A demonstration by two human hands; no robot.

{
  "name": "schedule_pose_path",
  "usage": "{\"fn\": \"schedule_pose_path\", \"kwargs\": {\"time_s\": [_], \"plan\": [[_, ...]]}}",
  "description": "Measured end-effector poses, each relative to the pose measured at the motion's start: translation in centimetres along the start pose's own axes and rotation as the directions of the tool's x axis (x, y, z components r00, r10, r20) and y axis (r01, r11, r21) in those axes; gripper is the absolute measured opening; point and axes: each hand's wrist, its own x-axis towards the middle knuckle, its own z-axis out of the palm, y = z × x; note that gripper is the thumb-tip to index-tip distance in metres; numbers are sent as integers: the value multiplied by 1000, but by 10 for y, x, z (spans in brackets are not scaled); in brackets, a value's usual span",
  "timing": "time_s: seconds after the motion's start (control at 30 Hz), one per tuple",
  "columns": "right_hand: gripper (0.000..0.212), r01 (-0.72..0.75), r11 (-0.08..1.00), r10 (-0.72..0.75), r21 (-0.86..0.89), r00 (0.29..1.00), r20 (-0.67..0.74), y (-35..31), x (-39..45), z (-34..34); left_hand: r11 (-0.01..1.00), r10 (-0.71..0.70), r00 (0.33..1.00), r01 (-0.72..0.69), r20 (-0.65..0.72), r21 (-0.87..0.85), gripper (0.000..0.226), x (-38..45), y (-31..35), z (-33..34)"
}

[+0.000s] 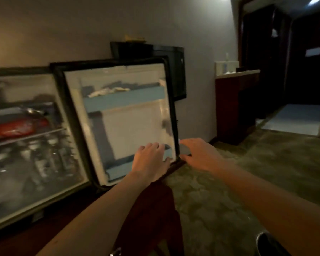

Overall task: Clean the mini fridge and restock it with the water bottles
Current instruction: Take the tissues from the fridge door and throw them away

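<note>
The mini fridge (pixel 26 206) stands open at the left, with a wire shelf, a red item (pixel 17 127) on it and several blurred bottles (pixel 44 159) below. Its door (pixel 137 126) is swung wide open, the white inner side facing me, with a blue upper rack (pixel 124 100) holding a white crumpled thing (pixel 107 91) and a blue lower rack (pixel 118 169). My left hand (pixel 151 159) rests with relaxed fingers on the door's lower right corner, over the lower rack. My right hand (pixel 201 154) reaches past the door's outer edge, fingers spread and holding nothing.
A dark red cloth (pixel 151 215) lies below my left forearm. Behind the door stands a black box (pixel 166 71) against the wall. A wooden counter (pixel 235 108) with a bottle on it stands at the right. Patterned carpet (pixel 248 172) covers the floor; a dark doorway lies beyond.
</note>
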Motion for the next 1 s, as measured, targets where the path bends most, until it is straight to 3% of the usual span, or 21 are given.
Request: {"fn": "schedule_pose_path", "kwargs": {"time_s": [0.23, 0.4, 0.5, 0.6, 0.73, 0.83, 0.9, 1.0], "plan": [[40, 225, 974, -219, 3, 954, -204, -76, 70, -19, 989, -126, 980, 136, -156, 52, 36, -6, -105, -53], [35, 343, 939, -309, 0, 846, -434, -112, 114, -39, 982, -156, 957, 177, -245, 65, 34, 4, -143, -73], [36, 379, 925, -322, 20, 812, -487, -130, 134, -49, 982, -163, 944, 184, -287, 48, 31, 12, -153, -80], [38, 387, 920, -313, 59, 817, -483, -146, 151, -57, 986, -147, 936, 163, -321, 23, 25, 19, -159, -86], [51, 366, 922, -312, 124, 894, -321, -165, 171, -65, 991, -123, 927, 134, -354, 5, 20, 23, -161, -87], [56, 378, 916, -340, 137, 910, -237, -180, 185, -65, 993, -103, 918, 118, -382, 17, 22, 23, -162, -83], [46, 417, 899, -384, 134, 897, -217, -188, 190, -62, 993, -84, 920, 107, -382, 40, 26, 22, -162, -80], [22, 460, 880, -405, 116, 855, -323, -191, 192, -55, 993, -78, 927, 106, -367, 57, 27, 23, -164, -78]]}}
